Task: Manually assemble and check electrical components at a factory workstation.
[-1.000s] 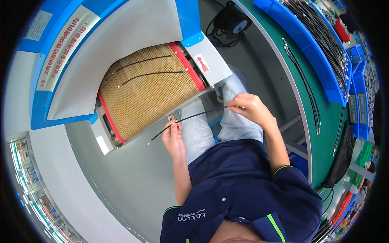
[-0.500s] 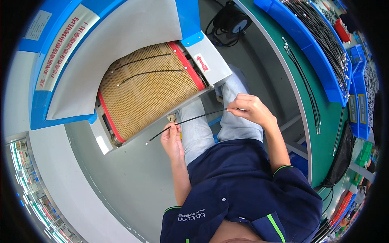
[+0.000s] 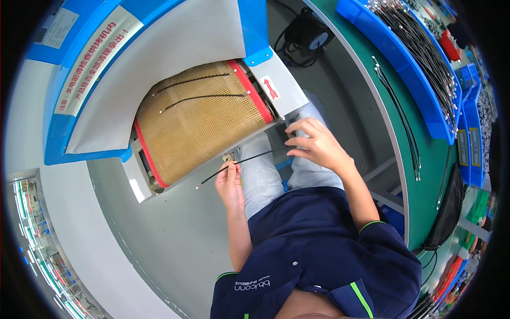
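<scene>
A thin black cable (image 3: 249,158) with small metal-looking tips is pinched between the thumb and fingers of my left hand (image 3: 229,183), in front of my knees. It slants up to the right. My right hand (image 3: 314,144) is beside the cable's right end, fingers spread apart; whether a fingertip still touches that end is hard to see. Beyond my hands, two more black cables, an upper one (image 3: 192,81) and a lower one (image 3: 204,97), lie on the brown mesh conveyor belt (image 3: 196,135) with red edges.
A blue and grey machine hood (image 3: 159,69) covers the belt's far left side. To my right, several black cables (image 3: 399,117) lie on a green worktable (image 3: 372,69), near a blue bin (image 3: 425,101) full of cables. A black cable reel (image 3: 308,37) is behind the table edge.
The fingers of my right hand have come off their pinch on the cable's right end and spread. My left hand keeps its hold. The whole view has shifted slightly.
</scene>
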Tool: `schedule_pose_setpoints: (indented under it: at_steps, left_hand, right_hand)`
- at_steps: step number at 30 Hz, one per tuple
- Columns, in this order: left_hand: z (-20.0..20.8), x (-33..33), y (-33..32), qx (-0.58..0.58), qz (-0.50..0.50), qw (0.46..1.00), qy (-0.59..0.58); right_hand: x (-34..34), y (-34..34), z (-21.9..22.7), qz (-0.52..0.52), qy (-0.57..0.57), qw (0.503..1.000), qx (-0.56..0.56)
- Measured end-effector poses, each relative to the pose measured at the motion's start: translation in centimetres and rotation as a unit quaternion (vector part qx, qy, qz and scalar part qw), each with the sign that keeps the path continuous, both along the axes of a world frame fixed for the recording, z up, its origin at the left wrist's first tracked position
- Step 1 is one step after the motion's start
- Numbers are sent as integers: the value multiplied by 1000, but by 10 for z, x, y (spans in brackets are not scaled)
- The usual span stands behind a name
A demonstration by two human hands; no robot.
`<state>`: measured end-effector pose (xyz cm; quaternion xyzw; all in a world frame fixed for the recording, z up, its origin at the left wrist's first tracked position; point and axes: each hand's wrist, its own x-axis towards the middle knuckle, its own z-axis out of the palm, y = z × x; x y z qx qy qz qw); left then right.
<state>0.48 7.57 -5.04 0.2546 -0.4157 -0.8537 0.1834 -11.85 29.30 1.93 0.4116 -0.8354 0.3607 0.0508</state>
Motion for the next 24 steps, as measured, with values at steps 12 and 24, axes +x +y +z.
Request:
schedule_pose_setpoints:
  at_steps: [12,24]
  left_hand:
    - [1,-6,-8,1,-55,998,-24]
    - [-15,10,7,5,-117,991,-61]
  right_hand:
    - [-14,-48,-26,-20,3,999,-40]
    - [-50,-105,-69,-88,12,995,-45]
